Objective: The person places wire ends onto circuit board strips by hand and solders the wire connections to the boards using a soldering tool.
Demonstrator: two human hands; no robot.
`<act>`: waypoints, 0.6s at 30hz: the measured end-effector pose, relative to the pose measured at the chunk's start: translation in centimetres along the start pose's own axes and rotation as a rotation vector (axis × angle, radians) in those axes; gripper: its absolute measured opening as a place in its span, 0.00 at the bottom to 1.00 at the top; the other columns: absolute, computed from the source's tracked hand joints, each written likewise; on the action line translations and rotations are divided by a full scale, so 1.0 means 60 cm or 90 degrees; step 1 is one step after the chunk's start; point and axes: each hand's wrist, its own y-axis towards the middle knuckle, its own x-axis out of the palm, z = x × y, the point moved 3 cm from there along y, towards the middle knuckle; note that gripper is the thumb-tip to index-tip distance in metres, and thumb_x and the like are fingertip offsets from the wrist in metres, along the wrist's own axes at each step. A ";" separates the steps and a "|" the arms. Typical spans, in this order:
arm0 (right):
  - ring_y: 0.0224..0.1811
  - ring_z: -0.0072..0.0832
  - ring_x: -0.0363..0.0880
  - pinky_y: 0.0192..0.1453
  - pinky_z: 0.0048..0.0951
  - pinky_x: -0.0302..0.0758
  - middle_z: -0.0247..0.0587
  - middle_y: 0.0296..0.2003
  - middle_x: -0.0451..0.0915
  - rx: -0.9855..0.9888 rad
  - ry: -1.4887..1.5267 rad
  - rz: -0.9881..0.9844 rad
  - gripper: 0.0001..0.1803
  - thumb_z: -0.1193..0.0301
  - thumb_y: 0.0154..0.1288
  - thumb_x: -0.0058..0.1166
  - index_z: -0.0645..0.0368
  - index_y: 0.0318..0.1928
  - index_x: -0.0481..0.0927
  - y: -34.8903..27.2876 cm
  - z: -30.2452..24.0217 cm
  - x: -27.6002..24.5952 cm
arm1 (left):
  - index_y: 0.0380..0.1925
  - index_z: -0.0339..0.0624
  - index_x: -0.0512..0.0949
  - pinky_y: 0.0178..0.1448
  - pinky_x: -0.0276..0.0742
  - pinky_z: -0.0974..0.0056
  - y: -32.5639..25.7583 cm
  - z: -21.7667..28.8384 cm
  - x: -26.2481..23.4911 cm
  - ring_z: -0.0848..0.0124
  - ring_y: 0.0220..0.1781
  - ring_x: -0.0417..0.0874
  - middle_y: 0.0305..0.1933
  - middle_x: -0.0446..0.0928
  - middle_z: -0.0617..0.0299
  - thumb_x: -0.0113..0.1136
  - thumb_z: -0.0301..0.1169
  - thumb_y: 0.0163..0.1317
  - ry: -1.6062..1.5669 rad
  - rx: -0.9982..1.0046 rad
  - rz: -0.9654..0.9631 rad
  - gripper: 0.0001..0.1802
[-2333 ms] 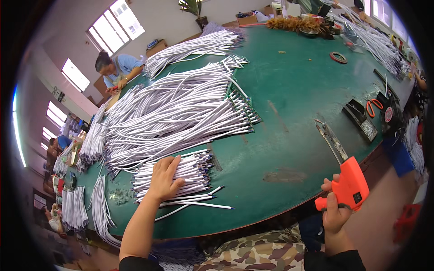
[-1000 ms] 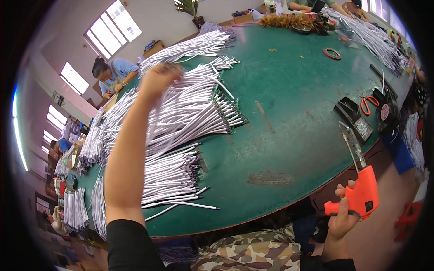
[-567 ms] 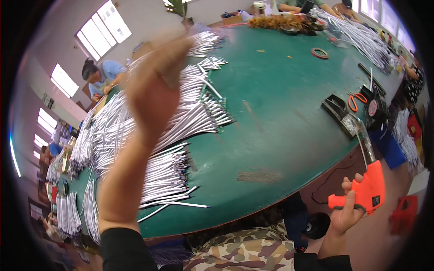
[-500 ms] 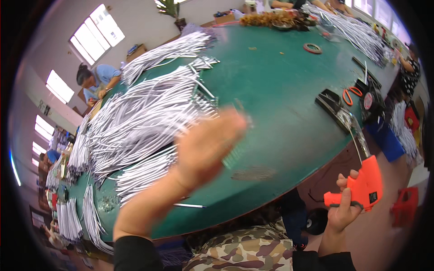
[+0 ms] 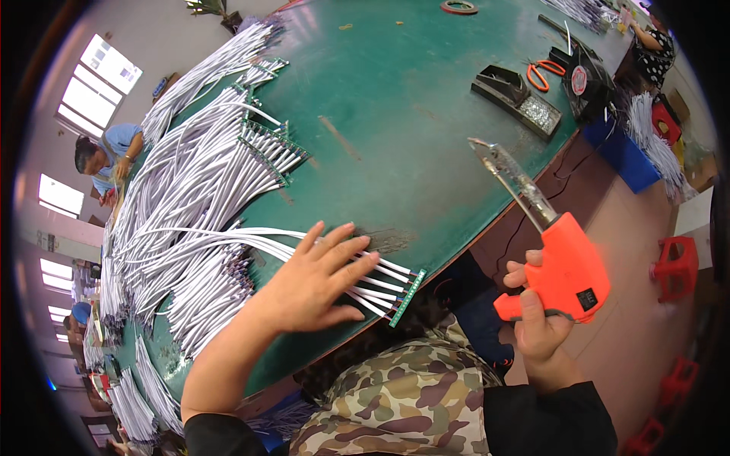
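Note:
My left hand (image 5: 315, 277) lies with fingers spread across several white cables (image 5: 251, 237) near the table's front edge. Past its fingertips, the cable ends meet a narrow green circuit board strip (image 5: 408, 299), which reaches the table edge. My right hand (image 5: 536, 323) is wrapped round the handle of an orange soldering gun (image 5: 566, 262), held up to the right of the table edge. The gun's metal tip (image 5: 477, 148) points up and left, apart from the cables and the strip.
A large heap of white cables (image 5: 198, 167) with green strips covers the table's left side. A black solder box (image 5: 517, 99), orange-handled scissors (image 5: 544, 74) and a black reel device (image 5: 585, 80) stand on the right. Red stools (image 5: 675, 266) are on the floor; a person (image 5: 110, 156) works at far left.
My left hand has come down and nearer, and cables with a circuit board strip now lie under it at the front edge. The soldering gun's tip has left the black solder box.

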 end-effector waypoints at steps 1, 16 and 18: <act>0.46 0.31 0.82 0.64 0.47 0.77 0.47 0.48 0.80 -0.008 0.002 -0.033 0.23 0.75 0.70 0.51 0.70 0.62 0.68 -0.002 0.001 0.002 | 0.67 0.46 0.69 0.76 0.55 0.37 -0.003 -0.011 0.007 0.47 0.75 0.64 0.69 0.68 0.50 0.74 0.49 0.50 0.013 -0.013 -0.012 0.45; 0.49 0.34 0.83 0.62 0.42 0.78 0.49 0.50 0.80 0.018 0.008 -0.010 0.23 0.78 0.69 0.51 0.72 0.63 0.68 0.007 0.002 0.026 | 0.48 0.42 0.77 0.50 0.74 0.54 -0.078 -0.167 -0.037 0.55 0.46 0.79 0.40 0.75 0.55 0.61 0.21 0.47 0.186 -0.105 -0.036 0.23; 0.49 0.32 0.82 0.62 0.43 0.78 0.49 0.54 0.77 0.026 -0.017 -0.008 0.22 0.78 0.69 0.49 0.70 0.63 0.68 0.007 0.005 0.022 | 0.36 0.41 0.74 0.44 0.75 0.51 -0.081 -0.178 -0.045 0.51 0.42 0.79 0.37 0.72 0.54 0.61 0.22 0.47 0.111 -0.093 -0.033 0.13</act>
